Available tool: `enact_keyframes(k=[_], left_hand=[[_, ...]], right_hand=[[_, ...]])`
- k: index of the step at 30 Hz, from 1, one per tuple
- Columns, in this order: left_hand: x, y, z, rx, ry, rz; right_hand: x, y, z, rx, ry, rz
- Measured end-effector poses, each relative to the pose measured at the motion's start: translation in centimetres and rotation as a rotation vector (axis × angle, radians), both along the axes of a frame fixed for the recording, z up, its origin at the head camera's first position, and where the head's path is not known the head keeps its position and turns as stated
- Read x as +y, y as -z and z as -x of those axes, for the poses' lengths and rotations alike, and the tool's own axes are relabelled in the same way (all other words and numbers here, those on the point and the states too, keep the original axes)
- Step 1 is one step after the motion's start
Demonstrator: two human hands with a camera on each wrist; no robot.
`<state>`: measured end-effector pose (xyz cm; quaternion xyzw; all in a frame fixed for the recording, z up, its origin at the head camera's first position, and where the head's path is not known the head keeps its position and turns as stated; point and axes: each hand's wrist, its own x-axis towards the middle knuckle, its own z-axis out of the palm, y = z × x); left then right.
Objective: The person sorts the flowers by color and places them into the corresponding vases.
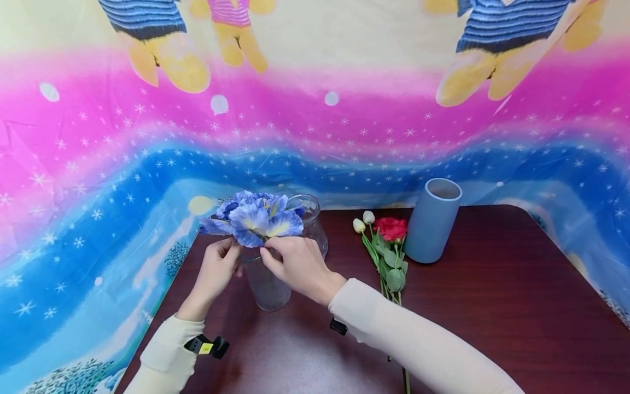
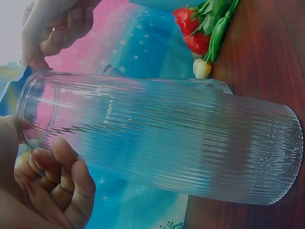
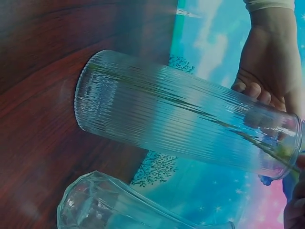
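Blue iris-like flowers (image 1: 258, 216) with pale yellow throats spread over the mouth of a clear ribbed glass vase (image 2: 157, 133). The vase stands upright on the table, and a thin green stem (image 3: 186, 105) slants down inside it. My left hand (image 1: 216, 271) is at the rim on the left, thumb at the lip and fingers curled against the glass, holding it. From the right, my right hand (image 1: 302, 268) pinches just beneath the petals, where the stem leaves the rim. Petals and knuckles partly hide the fingertips in the head view.
A second clear glass vase (image 1: 320, 236) stands close behind the ribbed one. To the right, a red rose (image 1: 392, 229) and white tulips (image 1: 359, 225) lie on the dark wooden table (image 1: 492, 306), beside an upright blue-grey vase (image 1: 430, 230). A printed cloth (image 1: 344, 137) hangs behind.
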<state>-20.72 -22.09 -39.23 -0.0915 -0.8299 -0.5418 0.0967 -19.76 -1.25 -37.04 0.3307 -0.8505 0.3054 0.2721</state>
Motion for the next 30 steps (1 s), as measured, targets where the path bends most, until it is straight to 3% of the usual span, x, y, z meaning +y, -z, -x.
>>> enact_keyframes(k=[16,30], left_hand=[[0.1,-0.2,-0.2,-0.022,-0.009,-0.003],[0.3,-0.4,-0.3,-0.024,-0.015,-0.008]], right_hand=[[0.8,0.4,-0.9,-0.004,-0.024,-0.053],[2.8,1.0,-1.3,0.025,0.010,-0.086]])
